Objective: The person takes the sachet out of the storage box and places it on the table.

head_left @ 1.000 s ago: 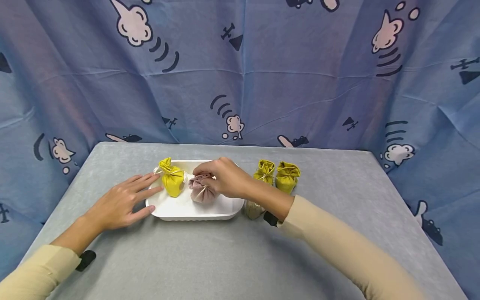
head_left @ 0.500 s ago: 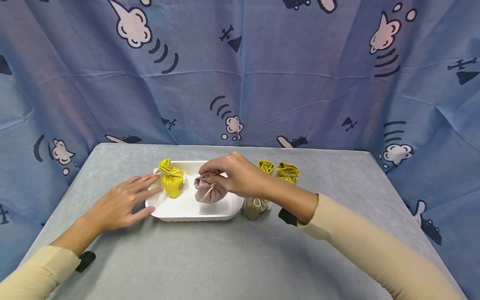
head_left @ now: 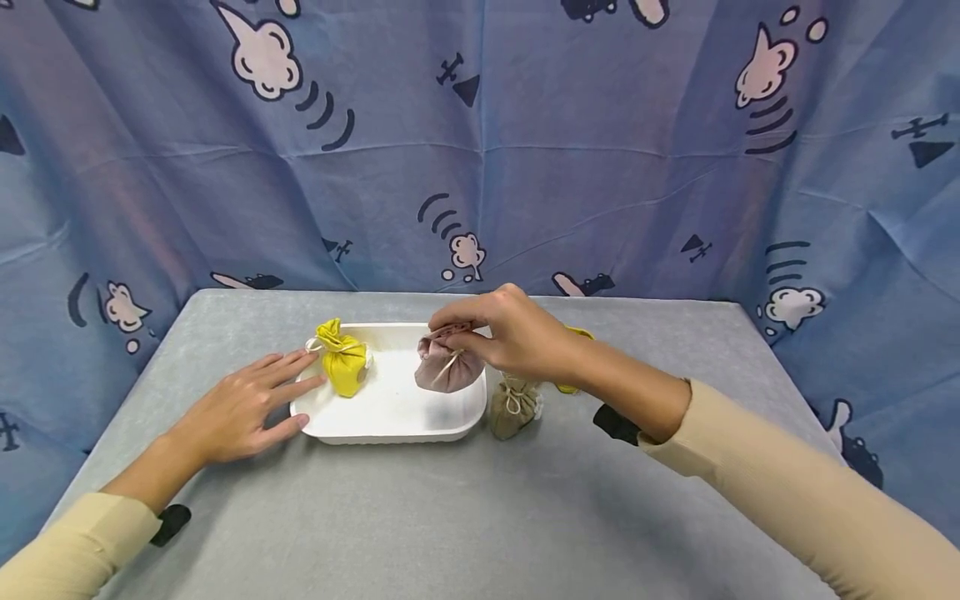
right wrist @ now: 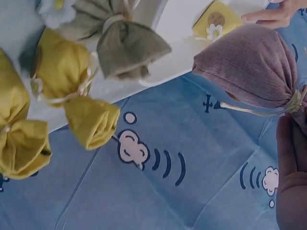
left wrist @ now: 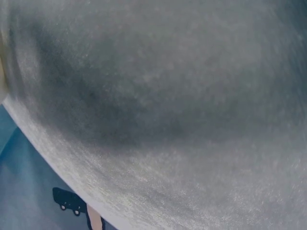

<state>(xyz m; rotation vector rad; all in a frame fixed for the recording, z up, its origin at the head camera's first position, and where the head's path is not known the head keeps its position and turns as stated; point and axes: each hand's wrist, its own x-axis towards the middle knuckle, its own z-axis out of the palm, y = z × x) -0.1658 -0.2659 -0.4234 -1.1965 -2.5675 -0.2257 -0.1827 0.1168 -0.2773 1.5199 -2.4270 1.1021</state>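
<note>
My right hand point(head_left: 517, 333) pinches a mauve drawstring pouch point(head_left: 448, 367) by its gathered neck, holding it over the right part of a white tray point(head_left: 390, 417). In the right wrist view the mauve pouch point(right wrist: 254, 67) hangs from the fingers with its cord trailing loose. A yellow drawstring pouch point(head_left: 345, 368) stands in the tray's left side. My left hand point(head_left: 243, 408) lies with fingers spread against the tray's left edge, fingertips on the rim close to that yellow pouch. The left wrist view shows just the grey table point(left wrist: 192, 96) in shadow, without the hand.
An olive-brown pouch point(head_left: 513, 410) stands on the table just right of the tray. Two more yellow pouches, one nearer point(right wrist: 72, 81) and one at the edge point(right wrist: 21, 134), are beside it, mostly behind my right arm in the head view. A blue patterned curtain point(head_left: 480, 150) hangs behind the table.
My right hand has lifted the mauve pouch from the tray's middle and carried it up and to the right. The left hand has stayed at the tray's edge.
</note>
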